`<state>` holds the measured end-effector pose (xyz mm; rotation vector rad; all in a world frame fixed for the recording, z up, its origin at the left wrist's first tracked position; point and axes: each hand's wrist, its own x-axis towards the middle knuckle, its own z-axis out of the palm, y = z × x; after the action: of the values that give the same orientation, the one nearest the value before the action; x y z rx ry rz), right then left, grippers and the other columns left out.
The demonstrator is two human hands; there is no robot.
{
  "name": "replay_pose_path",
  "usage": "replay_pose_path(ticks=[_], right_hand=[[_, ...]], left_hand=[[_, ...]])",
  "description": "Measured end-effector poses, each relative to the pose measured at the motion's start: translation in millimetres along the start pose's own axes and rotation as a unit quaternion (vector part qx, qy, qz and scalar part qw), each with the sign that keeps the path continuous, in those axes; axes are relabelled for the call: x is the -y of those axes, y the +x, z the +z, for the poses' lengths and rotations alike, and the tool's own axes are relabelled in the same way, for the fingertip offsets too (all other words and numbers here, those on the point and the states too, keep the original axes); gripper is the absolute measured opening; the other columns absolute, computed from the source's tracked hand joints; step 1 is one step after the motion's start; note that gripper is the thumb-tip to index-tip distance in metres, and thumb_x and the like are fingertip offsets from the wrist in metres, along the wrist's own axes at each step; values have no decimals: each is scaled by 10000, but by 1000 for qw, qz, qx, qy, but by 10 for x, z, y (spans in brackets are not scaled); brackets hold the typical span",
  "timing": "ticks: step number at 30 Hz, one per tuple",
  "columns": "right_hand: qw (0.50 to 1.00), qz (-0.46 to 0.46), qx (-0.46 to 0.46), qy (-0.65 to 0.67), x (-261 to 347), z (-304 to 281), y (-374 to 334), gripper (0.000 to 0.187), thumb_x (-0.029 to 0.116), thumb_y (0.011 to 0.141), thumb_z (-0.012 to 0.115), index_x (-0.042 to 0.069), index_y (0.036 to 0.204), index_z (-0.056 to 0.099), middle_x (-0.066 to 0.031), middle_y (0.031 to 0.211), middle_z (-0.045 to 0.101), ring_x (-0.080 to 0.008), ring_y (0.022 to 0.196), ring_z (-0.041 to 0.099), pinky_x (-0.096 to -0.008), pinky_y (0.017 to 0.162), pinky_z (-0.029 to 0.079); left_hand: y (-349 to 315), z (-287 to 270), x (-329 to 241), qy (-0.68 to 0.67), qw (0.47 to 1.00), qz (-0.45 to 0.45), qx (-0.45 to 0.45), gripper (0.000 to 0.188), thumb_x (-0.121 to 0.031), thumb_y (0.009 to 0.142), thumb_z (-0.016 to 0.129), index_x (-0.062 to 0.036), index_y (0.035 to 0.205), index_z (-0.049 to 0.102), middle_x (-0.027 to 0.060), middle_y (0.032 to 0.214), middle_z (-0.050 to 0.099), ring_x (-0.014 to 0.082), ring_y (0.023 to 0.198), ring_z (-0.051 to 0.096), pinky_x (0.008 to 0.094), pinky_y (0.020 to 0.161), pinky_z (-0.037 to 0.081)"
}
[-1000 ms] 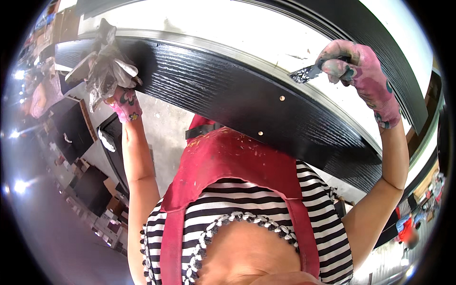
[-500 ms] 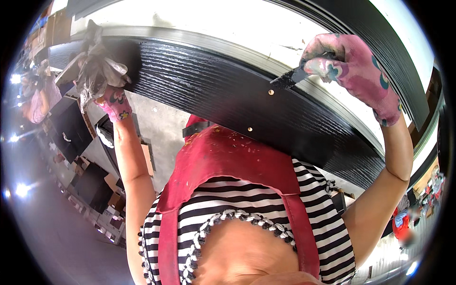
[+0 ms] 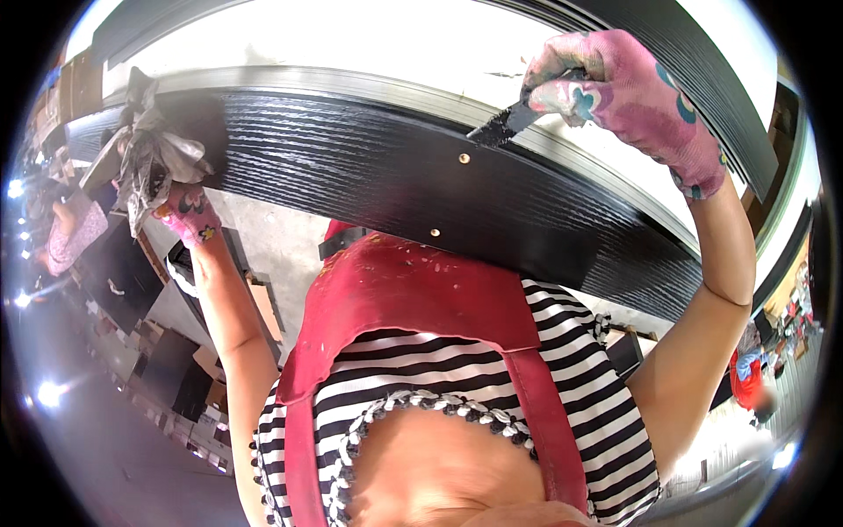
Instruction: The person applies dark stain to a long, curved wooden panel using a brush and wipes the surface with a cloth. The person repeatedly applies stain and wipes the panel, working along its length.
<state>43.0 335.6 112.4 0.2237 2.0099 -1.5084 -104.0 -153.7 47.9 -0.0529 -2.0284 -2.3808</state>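
Currently, the right hand (image 3: 619,97), in a stained pink floral fabric glove (image 3: 680,132), reaches out from a bent elbow, fingers curled tightly around a flat black brush (image 3: 505,126), its tip slanting over the far edge of a long, glossy black ridged panel (image 3: 369,167). The left hand (image 3: 189,215), on a straighter arm (image 3: 224,303), sits by the panel's near edge, toward its left end; crumpled translucent grey plastic (image 3: 145,162) hides its fingers, so their grip cannot be told.
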Motion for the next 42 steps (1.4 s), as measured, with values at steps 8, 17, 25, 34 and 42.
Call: replay_pose_path(ticks=[8, 17, 25, 34, 42], right_hand=[[996, -25, -10, -82, 30, -7, -69, 162, 151, 852, 712, 9, 916, 668, -24, 755, 627, -61, 637, 544, -228, 550, 436], [990, -100, -68, -73, -5, 75, -7, 224, 208, 866, 718, 3, 940, 669, -40, 781, 628, -88, 627, 553, -238, 555, 459], [995, -88, -35, -27, -109, -29, -282, 207, 198, 849, 721, -1, 895, 690, -1, 679, 582, -79, 627, 501, -250, 580, 425], [994, -85, -43, -58, -233, 17, -395, 192, 182, 858, 734, 9, 915, 673, -7, 759, 605, -47, 604, 513, -208, 530, 440], [996, -31, -63, -51, -305, 35, -436, 200, 203, 868, 719, 13, 903, 668, -12, 737, 597, -63, 612, 515, -210, 545, 412]], left_hand=[[-2, 5, 41, 41, 998, 33, -23, 553, -387, 984, 432, -65, 1431, 380, 155, 1295, 513, 303, 1046, 559, 430, 773, 523], [-29, -3, 52, 63, 996, 8, -69, 525, -393, 995, 426, -93, 1424, 391, 140, 1341, 499, 327, 1092, 555, 452, 840, 525], [-17, -21, 82, 99, 991, 28, -80, 514, -422, 1007, 377, -90, 1399, 404, 148, 1210, 542, 337, 928, 570, 487, 659, 526], [138, -40, 5, -1, 998, -33, -59, 508, -389, 1009, 382, -81, 1412, 386, 143, 1271, 523, 318, 973, 570, 452, 661, 509], [8, -15, 4, 53, 998, 8, -37, 509, -376, 1006, 409, -77, 1418, 386, 132, 1336, 500, 292, 1036, 568, 420, 764, 509]])
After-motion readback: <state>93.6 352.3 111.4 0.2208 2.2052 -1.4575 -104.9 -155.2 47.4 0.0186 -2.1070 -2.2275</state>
